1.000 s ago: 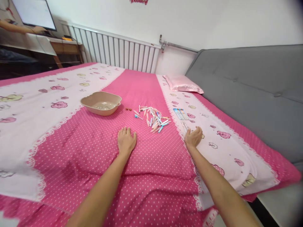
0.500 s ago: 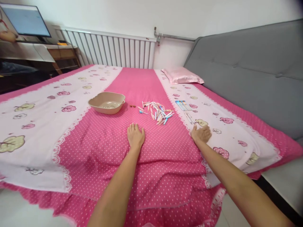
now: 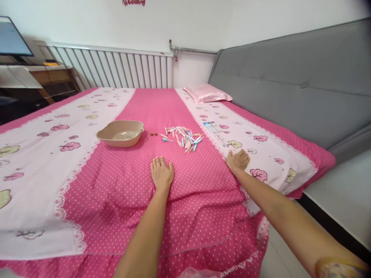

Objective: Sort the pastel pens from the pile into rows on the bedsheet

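Note:
My left hand (image 3: 161,173) lies flat on the pink dotted bedspread (image 3: 116,177), fingers stretched out and holding nothing. On the pale printed strip at the right rests my right hand (image 3: 239,159), open, its thumb apart from the fingers. Just beyond it is a row of pens (image 3: 213,127), with a few slim pale pens (image 3: 221,139) nearer the hand but apart from it. A loose heap of pens (image 3: 187,139) in pink, white and blue lies between and beyond both hands. Left of the heap sit two small brown objects (image 3: 154,134), too small to name.
A beige plastic basin (image 3: 121,133) stands left of the heap. At the far side are a pink pillow (image 3: 207,93), a white radiator (image 3: 116,67) and a pipe (image 3: 194,50). A grey padded headboard (image 3: 290,77) borders the right; a desk (image 3: 55,75) with a monitor (image 3: 13,38) is back left.
The camera view has turned a little to the right and tilted up, so things appear farther left. Both hands stay flat on the bed, and the pens and basin have not moved.

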Tool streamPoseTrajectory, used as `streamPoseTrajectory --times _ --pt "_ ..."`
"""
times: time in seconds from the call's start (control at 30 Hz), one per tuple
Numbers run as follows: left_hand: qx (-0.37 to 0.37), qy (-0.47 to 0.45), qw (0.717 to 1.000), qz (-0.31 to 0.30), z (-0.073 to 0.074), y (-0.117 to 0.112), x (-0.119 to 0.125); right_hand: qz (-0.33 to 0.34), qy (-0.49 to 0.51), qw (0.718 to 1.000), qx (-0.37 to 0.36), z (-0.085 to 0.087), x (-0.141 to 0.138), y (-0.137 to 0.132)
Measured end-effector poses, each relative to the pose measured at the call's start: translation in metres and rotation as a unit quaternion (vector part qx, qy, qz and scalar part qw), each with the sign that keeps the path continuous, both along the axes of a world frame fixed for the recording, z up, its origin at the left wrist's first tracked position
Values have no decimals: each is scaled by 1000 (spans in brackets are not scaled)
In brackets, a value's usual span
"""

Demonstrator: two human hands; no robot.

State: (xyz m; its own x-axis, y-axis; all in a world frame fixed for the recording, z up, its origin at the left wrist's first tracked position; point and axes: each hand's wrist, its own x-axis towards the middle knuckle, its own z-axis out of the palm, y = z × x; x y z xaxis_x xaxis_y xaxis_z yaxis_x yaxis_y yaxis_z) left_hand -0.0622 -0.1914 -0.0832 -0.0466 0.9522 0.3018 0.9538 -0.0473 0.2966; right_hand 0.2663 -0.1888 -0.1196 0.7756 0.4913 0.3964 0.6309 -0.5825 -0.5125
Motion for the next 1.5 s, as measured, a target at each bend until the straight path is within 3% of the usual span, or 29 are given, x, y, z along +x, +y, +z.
streamPoseTrajectory --times 0.47,1.5 --pt "14 22 1000 4 -1 4 2 -8 4 1000 27 3 0 0" --pt "13 45 999 18 0 4 2 5 10 1000 9 9 -3 -3"
